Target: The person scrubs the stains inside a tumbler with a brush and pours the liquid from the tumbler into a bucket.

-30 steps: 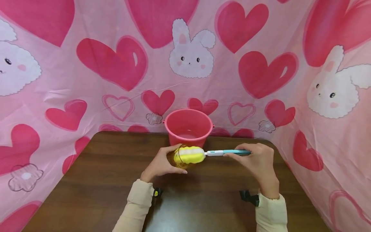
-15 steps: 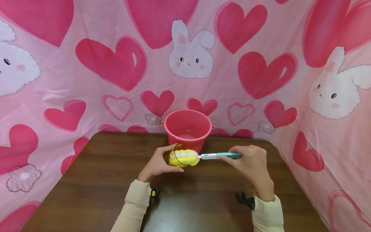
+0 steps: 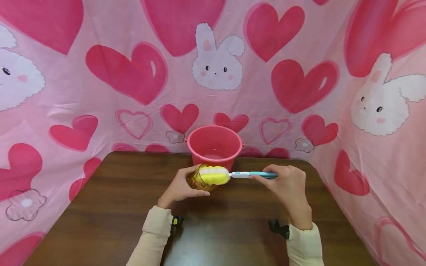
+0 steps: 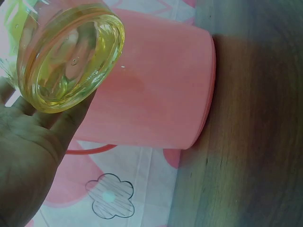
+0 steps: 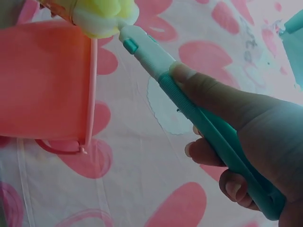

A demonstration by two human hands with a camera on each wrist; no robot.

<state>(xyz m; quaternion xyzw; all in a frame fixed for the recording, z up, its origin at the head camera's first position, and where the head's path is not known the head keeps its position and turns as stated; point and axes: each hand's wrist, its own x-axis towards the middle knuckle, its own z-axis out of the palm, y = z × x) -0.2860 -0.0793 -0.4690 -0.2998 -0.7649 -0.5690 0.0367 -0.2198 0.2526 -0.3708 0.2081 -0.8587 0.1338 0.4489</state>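
Observation:
My left hand (image 3: 180,187) grips an amber glass (image 3: 198,180), tipped on its side with its mouth to the right. In the left wrist view the thick base of the glass (image 4: 71,61) faces the camera. A yellow and white sponge brush head (image 3: 215,175) is partly inside the glass. My right hand (image 3: 290,187) holds the brush by its white and teal handle (image 3: 251,174). The right wrist view shows the thumb and curled fingers round the teal handle (image 5: 208,130).
A pink bucket (image 3: 214,161) stands at the back of the brown wooden table (image 3: 133,207), just behind the glass. Pink cloth (image 3: 139,125) with hearts and rabbits hangs behind and at both sides. A dark strap piece (image 3: 279,228) shows at the right wrist.
Both hands have shifted left with the glass and brush. The brush handle and right hand dipped slightly, then rose again. Both grips are kept.

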